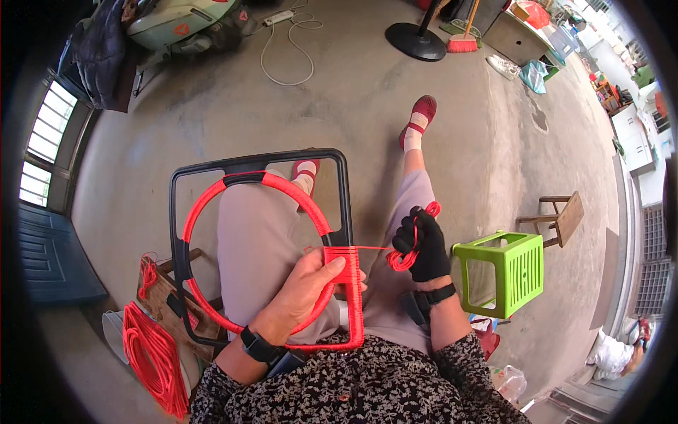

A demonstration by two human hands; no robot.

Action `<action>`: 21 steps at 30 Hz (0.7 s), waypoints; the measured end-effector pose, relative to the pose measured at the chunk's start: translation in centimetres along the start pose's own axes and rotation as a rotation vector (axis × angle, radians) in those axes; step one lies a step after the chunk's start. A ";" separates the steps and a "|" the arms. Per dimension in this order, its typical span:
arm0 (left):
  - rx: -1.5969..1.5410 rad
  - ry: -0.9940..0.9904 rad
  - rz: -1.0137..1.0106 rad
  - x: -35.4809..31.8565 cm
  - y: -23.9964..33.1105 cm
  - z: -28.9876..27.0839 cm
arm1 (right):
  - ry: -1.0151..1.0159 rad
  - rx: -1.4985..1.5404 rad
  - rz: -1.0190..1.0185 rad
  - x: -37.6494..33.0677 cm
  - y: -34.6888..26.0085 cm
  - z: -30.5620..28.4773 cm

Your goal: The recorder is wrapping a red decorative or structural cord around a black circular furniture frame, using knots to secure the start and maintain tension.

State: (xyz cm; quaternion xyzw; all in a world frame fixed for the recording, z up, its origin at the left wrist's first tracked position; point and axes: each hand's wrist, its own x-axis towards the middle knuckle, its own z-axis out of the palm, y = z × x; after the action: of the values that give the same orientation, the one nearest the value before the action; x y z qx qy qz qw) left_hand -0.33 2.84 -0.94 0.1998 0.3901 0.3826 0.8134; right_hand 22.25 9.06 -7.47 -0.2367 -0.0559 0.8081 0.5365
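A black square frame (344, 191) with a ring inside it rests over my lap. Red cord is wound round most of the ring and the frame's near right corner. My bare left hand (311, 279) grips the wrapped part where ring and frame meet, thumb on top. To its right, my right hand (422, 247), in a black glove, is closed round a looped bundle of red cord (401, 260). From that bundle a single strand runs taut leftward to the wrapped section.
A coil of red cord (152, 364) lies at the lower left beside a small wooden stool (159, 300). On my right stand a green plastic stool (522, 272) and a wooden stool (568, 219). Farther off are a white cable (311, 67), a black round base (415, 44) and a broom (463, 44).
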 end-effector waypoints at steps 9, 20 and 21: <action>0.036 0.229 0.323 0.5 -1.0 -0.7 | 0.404 -1.438 0.005 0.8 -3.9 -0.6; 0.326 0.462 0.647 0.4 -0.5 -1.3 | -0.411 -1.939 -0.690 -1.7 2.9 12.8; 0.330 0.454 0.599 0.3 -1.0 -2.0 | -0.039 -1.662 -0.298 -2.1 2.5 12.4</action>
State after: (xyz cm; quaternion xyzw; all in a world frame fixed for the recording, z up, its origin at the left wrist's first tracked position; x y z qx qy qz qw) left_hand -1.32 2.54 -2.95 0.3427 0.5405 0.5690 0.5164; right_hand 15.33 8.15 3.24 -0.5305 -0.6723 0.4287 0.2877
